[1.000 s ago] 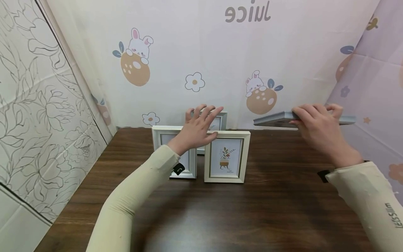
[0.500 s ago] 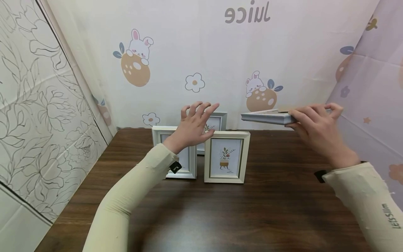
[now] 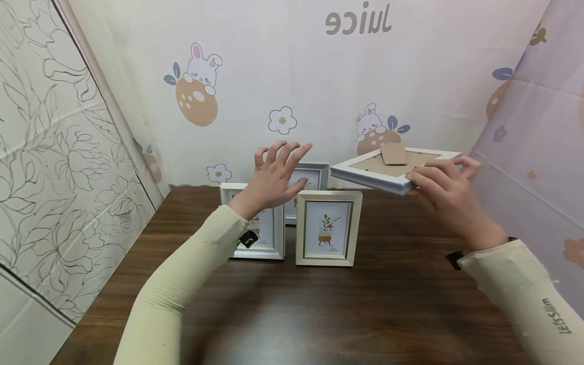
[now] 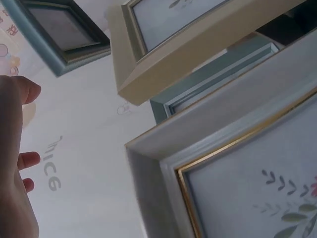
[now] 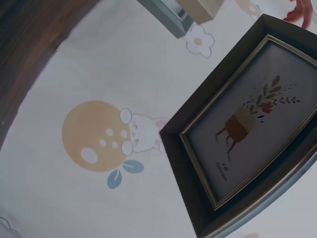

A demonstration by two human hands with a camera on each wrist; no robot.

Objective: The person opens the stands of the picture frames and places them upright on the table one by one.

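Observation:
My right hand (image 3: 451,195) grips a blue-grey picture frame (image 3: 360,176) by its near right edge, in the air above the back of the table. The frame lies nearly flat with its brown backing and stand flap (image 3: 394,153) facing up. In the right wrist view its picture (image 5: 247,119) shows a potted plant. My left hand (image 3: 272,177) hovers with spread fingers, holding nothing, and overlaps a white picture frame (image 3: 279,235) and a grey-blue frame (image 3: 324,177). To its right stands a cream picture frame (image 3: 328,228), upright.
All three standing frames are on the dark wooden table (image 3: 296,309), the grey-blue one behind the other two. A printed curtain (image 3: 283,66) hangs behind the table, with a flowered panel (image 3: 59,132) at the left.
My right hand has brought its frame leftward and tilted it, so the backing now shows. My left hand has drawn back left and up from the cream frame's top edge.

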